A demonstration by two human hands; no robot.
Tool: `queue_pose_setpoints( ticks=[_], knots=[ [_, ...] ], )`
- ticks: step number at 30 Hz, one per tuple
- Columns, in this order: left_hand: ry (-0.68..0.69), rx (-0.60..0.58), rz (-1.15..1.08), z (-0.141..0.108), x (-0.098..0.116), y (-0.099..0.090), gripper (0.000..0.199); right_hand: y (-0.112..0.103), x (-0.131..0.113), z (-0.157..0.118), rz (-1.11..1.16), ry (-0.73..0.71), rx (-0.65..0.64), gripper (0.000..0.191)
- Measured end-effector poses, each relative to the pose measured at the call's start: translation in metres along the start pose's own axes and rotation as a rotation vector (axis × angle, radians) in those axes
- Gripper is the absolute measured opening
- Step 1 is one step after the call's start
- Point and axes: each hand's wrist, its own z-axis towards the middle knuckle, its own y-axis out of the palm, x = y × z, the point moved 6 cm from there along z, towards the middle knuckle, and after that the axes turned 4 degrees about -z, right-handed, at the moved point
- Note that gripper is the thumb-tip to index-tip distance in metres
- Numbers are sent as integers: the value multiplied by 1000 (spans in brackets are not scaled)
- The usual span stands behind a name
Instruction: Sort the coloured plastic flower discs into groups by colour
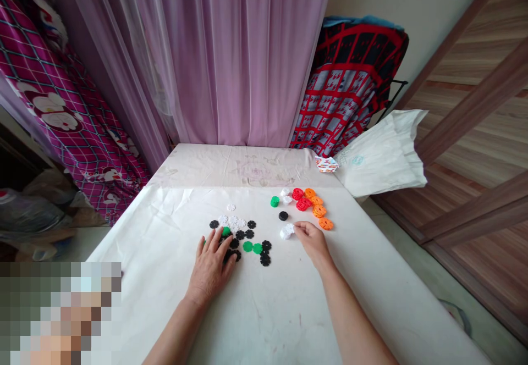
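Note:
My left hand (212,269) lies spread, palm down, on loose snowflake-shaped plastic discs. Black discs (235,243) and a green disc (226,231) show around and between its fingers. With thumb and fingers together, my right hand (312,241) pinches a small stack of white snowflake discs (286,232). Loose white discs (233,222) lie just beyond my left fingertips. Between the hands are two green discs (252,247) beside several black discs (265,254). A black stack (283,216) sits a little beyond the white one.
Further back stand a green stack (274,202), red stacks (303,204), orange stacks (318,210) and more white discs (286,196). A white bag (381,159) hangs at the right edge of the cloth-covered table (284,321). A small patterned packet (326,164) rests at the far right corner.

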Motion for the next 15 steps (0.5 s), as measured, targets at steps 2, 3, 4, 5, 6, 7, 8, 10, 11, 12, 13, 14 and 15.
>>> queue_pose_setpoints(
  ticks=[2,3,4,5,6,7,8,10,11,12,13,14,15],
  knots=[
    [4,-5,14,0,1,0,42,6,-3,-1,-24,-14,-8,36],
    [5,-5,16,0,1,0,42,8,-5,-2,-37,-23,-17,35],
    [4,-5,14,0,1,0,42,9,-6,-3,-53,-30,-27,34],
    [4,-4,11,0,0,-1,42,10,-7,-4,-74,-37,-34,33],
    [3,-3,7,-1,0,-1,42,9,-8,-5,-104,-41,-36,32],
    [2,-3,4,-1,0,-1,42,8,-10,-6,-143,-45,-29,31],
    [1,-4,3,-1,0,-1,42,5,-11,-6,-190,-49,-16,30],
    [-1,-8,2,-1,0,-1,42,1,-15,-9,-287,-60,7,28],
    [-1,-9,0,-1,0,-1,42,-1,-18,-10,-327,-76,14,27],
    [-2,-8,-4,0,0,-1,42,-2,-22,-11,-358,-105,14,27],
    [-3,-5,-8,0,0,-1,42,-1,-27,-13,-382,-157,9,28],
    [-5,-3,-13,0,0,-1,42,0,-33,-15,-404,-229,-3,31],
    [-5,0,-17,-1,0,-1,42,3,-39,-18,-432,-313,-20,35]
  ],
)
